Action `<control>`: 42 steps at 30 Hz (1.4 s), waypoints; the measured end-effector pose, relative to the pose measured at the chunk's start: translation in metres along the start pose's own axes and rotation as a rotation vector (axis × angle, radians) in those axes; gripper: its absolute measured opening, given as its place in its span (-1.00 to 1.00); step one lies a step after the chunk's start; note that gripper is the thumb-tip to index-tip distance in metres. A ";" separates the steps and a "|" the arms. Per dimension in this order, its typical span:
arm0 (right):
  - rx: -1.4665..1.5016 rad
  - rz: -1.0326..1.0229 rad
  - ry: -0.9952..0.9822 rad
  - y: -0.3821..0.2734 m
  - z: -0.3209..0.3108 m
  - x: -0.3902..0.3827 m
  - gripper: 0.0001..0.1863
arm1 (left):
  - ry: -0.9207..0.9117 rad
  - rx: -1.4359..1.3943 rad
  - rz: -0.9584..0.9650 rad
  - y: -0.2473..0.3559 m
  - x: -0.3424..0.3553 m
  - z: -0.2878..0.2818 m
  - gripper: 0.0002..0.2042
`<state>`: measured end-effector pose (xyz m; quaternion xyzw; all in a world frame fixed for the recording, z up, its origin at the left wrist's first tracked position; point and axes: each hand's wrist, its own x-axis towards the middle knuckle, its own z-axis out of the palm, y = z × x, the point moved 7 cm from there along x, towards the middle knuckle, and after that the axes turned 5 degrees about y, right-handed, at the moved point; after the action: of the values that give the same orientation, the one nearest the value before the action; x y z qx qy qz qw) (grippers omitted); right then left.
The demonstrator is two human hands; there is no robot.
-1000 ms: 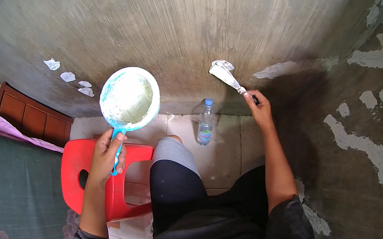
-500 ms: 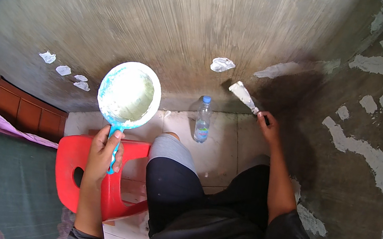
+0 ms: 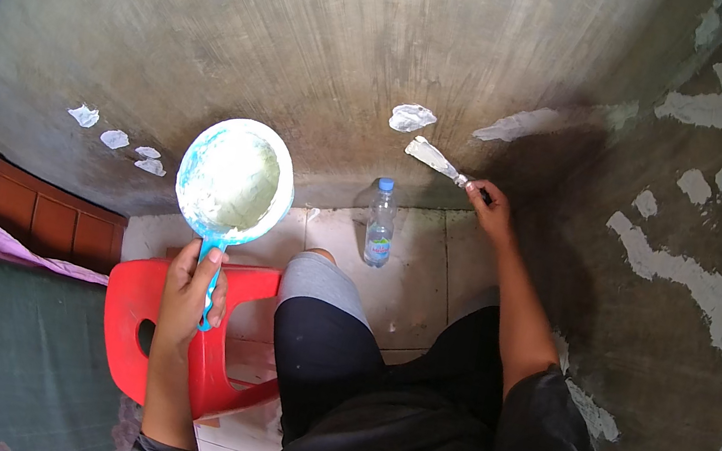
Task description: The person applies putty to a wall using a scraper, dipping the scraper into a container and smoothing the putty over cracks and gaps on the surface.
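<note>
My left hand (image 3: 195, 286) is closed round the blue handle of a dipper (image 3: 190, 173), a round scoop holding white putty (image 3: 243, 179). Putty also smears its rim. In my right hand (image 3: 491, 211) is a putty knife (image 3: 435, 159), gripped by its dark handle. White putty coats its blade, which points left toward the wall (image 3: 313, 55). Just above the blade tip, a white patch (image 3: 412, 119) shows on the wall; I cannot tell whether the knife touches the surface.
A plastic bottle (image 3: 380, 224) with a blue cap stands on the tiled floor (image 3: 410, 301) by the wall. At left are a red plastic stool (image 3: 127, 311), a green-covered surface (image 3: 28, 332) and brown wooden furniture (image 3: 49, 207). Putty streaks (image 3: 702, 302) mark the right wall.
My right hand has moved slightly left and up with the putty knife, bringing its blade nearer the white patch. The dipper has shifted a little left.
</note>
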<state>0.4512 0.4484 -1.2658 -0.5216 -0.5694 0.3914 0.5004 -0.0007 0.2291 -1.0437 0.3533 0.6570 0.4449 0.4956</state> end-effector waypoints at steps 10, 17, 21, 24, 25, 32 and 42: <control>-0.268 0.085 0.041 0.040 -0.042 -0.011 -0.66 | -0.005 0.003 0.003 -0.001 0.002 0.000 -0.73; -0.155 0.170 -0.041 0.008 -0.026 -0.013 -0.64 | -0.001 0.023 -0.003 -0.003 0.002 -0.002 -0.72; -0.132 0.191 0.036 0.015 -0.028 -0.001 -0.64 | 0.012 0.024 0.005 -0.002 0.003 -0.003 -0.72; -0.176 0.108 0.153 0.036 -0.047 -0.001 -0.64 | 0.014 0.015 0.007 -0.002 0.004 -0.001 -0.72; -0.222 0.105 0.150 0.041 -0.052 -0.004 -0.64 | 0.012 0.011 0.007 -0.001 0.003 -0.001 -0.72; -0.166 0.228 0.066 0.036 -0.066 -0.042 -0.68 | -0.005 0.002 0.021 -0.004 0.004 -0.003 -0.72; -0.107 0.071 0.148 0.011 -0.026 -0.081 -0.72 | -0.005 0.029 0.023 -0.004 0.003 -0.002 -0.74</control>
<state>0.4752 0.3684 -1.2843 -0.5951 -0.5319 0.3384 0.4984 -0.0032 0.2301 -1.0478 0.3691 0.6581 0.4402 0.4868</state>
